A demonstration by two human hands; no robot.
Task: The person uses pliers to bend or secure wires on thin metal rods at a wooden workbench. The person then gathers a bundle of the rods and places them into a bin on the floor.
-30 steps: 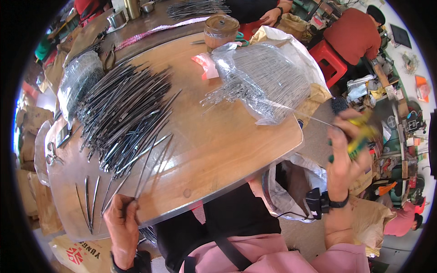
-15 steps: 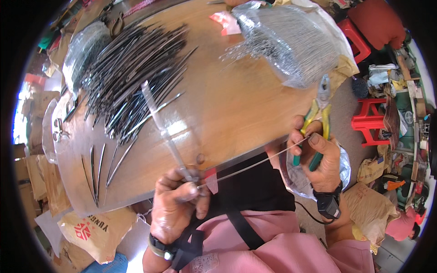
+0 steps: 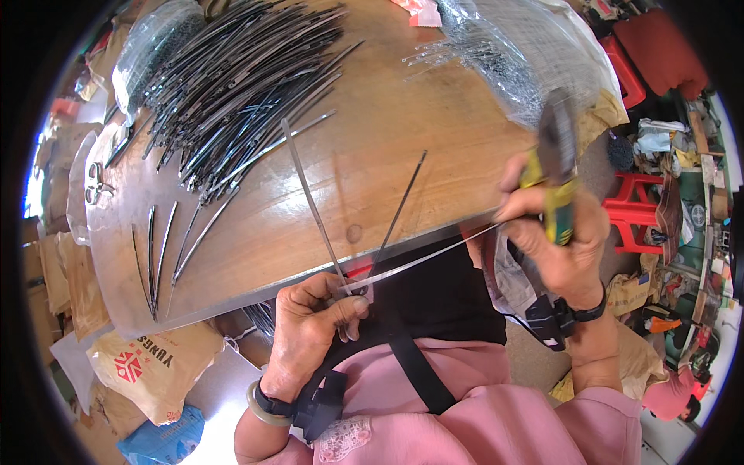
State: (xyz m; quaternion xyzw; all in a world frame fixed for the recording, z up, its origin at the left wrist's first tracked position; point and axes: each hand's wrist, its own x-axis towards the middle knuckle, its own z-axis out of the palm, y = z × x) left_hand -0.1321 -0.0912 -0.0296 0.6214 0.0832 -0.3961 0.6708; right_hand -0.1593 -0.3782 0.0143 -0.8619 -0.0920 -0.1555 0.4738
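Note:
My left hand (image 3: 310, 314) is closed in a pinch around the meeting ends of thin strips by the table's front edge. One grey strip (image 3: 310, 190) points up and to the left. A darker strip (image 3: 403, 203) slants up to the right. A pale, slightly bowed strip (image 3: 434, 256) runs across to my right hand (image 3: 562, 240), whose thumb and fingers pinch its far end. That same hand is closed around pliers (image 3: 556, 186) with yellow and green handles, blurred by motion, jaws upward. What joins the strips in my left fingers is hidden.
A large heap of dark thin strips (image 3: 240, 85) covers the table's left part, with several loose strips (image 3: 159, 263) nearer me. A clear plastic bag of thin wires (image 3: 504, 54) lies at the far right. Scissors (image 3: 97, 182) rest at the left edge; red stools (image 3: 639, 209) stand right.
My right hand has risen slightly and turned, tilting the pliers. A darker strip now shows above my left hand. The table has shifted upward in view.

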